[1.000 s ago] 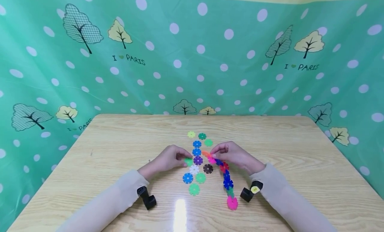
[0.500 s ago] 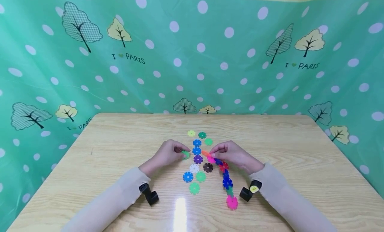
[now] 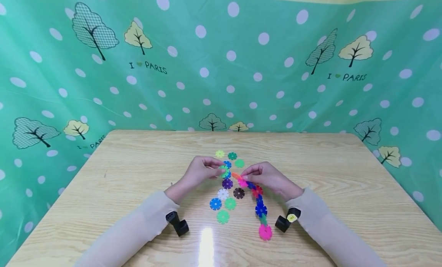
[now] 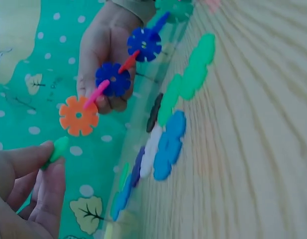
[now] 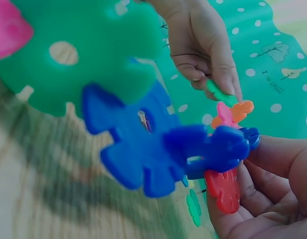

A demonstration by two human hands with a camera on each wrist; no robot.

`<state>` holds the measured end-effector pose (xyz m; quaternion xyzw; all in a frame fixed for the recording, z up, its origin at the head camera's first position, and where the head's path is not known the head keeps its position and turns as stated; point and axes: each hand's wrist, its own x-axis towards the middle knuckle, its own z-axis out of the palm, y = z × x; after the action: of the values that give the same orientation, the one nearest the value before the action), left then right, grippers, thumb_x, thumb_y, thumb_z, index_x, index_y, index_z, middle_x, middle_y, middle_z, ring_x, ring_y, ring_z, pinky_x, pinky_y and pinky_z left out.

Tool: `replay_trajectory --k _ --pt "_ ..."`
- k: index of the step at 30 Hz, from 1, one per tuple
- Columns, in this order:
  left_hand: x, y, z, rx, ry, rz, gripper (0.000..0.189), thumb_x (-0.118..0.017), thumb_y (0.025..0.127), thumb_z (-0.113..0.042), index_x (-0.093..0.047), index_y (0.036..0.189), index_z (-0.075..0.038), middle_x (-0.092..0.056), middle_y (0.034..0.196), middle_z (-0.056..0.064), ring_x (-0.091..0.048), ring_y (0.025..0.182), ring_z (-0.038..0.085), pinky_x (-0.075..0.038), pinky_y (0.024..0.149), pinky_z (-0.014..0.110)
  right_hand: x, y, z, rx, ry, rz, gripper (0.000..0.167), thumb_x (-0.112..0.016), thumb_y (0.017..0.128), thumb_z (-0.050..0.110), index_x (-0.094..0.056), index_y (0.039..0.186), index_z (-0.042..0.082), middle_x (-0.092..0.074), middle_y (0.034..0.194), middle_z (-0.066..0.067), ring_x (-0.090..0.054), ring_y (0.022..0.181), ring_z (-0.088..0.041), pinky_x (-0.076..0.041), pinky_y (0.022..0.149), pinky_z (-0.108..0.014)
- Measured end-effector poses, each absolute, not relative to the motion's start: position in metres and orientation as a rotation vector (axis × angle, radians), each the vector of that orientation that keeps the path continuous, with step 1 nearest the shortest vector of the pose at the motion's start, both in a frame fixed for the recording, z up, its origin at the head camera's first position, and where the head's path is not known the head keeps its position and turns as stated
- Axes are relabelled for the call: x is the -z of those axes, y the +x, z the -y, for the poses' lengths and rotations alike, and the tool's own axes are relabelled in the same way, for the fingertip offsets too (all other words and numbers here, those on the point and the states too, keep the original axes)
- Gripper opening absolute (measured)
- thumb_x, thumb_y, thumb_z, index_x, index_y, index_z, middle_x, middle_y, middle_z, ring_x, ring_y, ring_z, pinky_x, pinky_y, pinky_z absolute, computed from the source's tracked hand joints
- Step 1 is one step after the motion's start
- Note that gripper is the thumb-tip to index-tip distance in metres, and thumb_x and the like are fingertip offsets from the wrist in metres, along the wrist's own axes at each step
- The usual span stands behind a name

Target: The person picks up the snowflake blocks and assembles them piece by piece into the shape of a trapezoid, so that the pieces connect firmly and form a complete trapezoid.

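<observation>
My left hand (image 3: 202,173) pinches a light green notched snowflake disc (image 3: 224,171) between thumb and fingers, above the loose blue discs. Near its upper end, my right hand (image 3: 266,178) holds a chain of interlocked snowflake discs (image 3: 261,210). An orange disc (image 4: 78,115) forms that end, followed by pink, dark blue and red ones. From the right hand the chain hangs toward a green disc (image 5: 93,50) and a pink disc (image 3: 265,232) at the bottom. In the left wrist view the green disc (image 4: 58,149) is close to the orange one, with a gap between them.
Loose discs lie flat on the wooden table (image 3: 138,155) between the hands, among them a purple disc (image 3: 227,183), a white disc (image 3: 223,194), a black disc (image 3: 239,193) and several green ones. A green patterned cloth (image 3: 221,67) hangs behind the table.
My left hand has lifted the green disc and carried it up and to the right, toward the chain's orange end. The right hand has barely moved and keeps its hold on the chain.
</observation>
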<state>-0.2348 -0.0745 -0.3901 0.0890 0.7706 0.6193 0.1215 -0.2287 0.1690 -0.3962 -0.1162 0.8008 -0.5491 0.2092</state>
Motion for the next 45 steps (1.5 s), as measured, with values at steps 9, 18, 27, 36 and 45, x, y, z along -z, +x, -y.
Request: replay_trajectory --k 9,18,27,36,45 --pt "0.387 -0.233 0.068 -1.845 0.188 -2.215 0.021 -0.072 0.081 -0.007 -0.071 0.100 0.000 -0.071 0.089 0.009 -0.066 0.070 0.017 -0.058 0.067 0.033 0.397 -0.228 -0.169 1.526 -0.324 -2.257 0.020 -0.066 0.088 0.013 -0.069 0.102 -0.001 -0.070 0.085 -0.001 -0.056 0.069 -0.011 -0.046 0.059 -0.021" --pt "0.390 -0.234 0.063 -1.840 0.275 -2.215 0.022 -0.071 0.083 -0.010 -0.070 0.102 0.003 -0.071 0.089 0.008 -0.063 0.066 0.018 -0.057 0.064 0.029 0.397 -0.225 -0.165 1.517 -0.326 -2.258 0.018 -0.066 0.088 0.012 -0.069 0.100 -0.001 -0.067 0.078 0.000 -0.052 0.064 -0.011 -0.043 0.055 -0.019" --pt "0.390 -0.232 0.056 -1.887 0.252 -2.224 0.019 -0.070 0.084 -0.007 -0.070 0.099 0.004 -0.071 0.086 0.010 -0.063 0.064 0.010 -0.058 0.066 0.029 0.395 -0.224 -0.164 1.549 -0.227 -2.291 0.013 -0.064 0.088 0.007 -0.069 0.097 0.000 -0.064 0.075 -0.002 -0.052 0.065 -0.012 -0.043 0.056 -0.021" --pt "0.390 -0.233 0.051 -1.885 0.236 -2.180 0.018 -0.069 0.084 -0.004 -0.069 0.099 0.005 -0.070 0.084 0.007 -0.060 0.061 0.007 -0.057 0.066 0.028 0.391 -0.222 -0.164 1.569 -0.172 -2.298 0.012 -0.062 0.088 0.003 -0.066 0.097 -0.005 -0.064 0.080 -0.004 -0.054 0.070 -0.013 -0.046 0.060 -0.021" --pt "0.388 -0.233 0.047 -1.889 0.214 -2.165 0.017 -0.070 0.083 -0.002 -0.069 0.098 0.004 -0.069 0.085 0.008 -0.061 0.064 0.008 -0.057 0.066 0.028 0.391 -0.222 -0.162 1.564 -0.125 -2.346 0.010 -0.062 0.088 0.001 -0.066 0.095 -0.004 -0.062 0.080 -0.004 -0.052 0.069 -0.014 -0.044 0.059 -0.022"
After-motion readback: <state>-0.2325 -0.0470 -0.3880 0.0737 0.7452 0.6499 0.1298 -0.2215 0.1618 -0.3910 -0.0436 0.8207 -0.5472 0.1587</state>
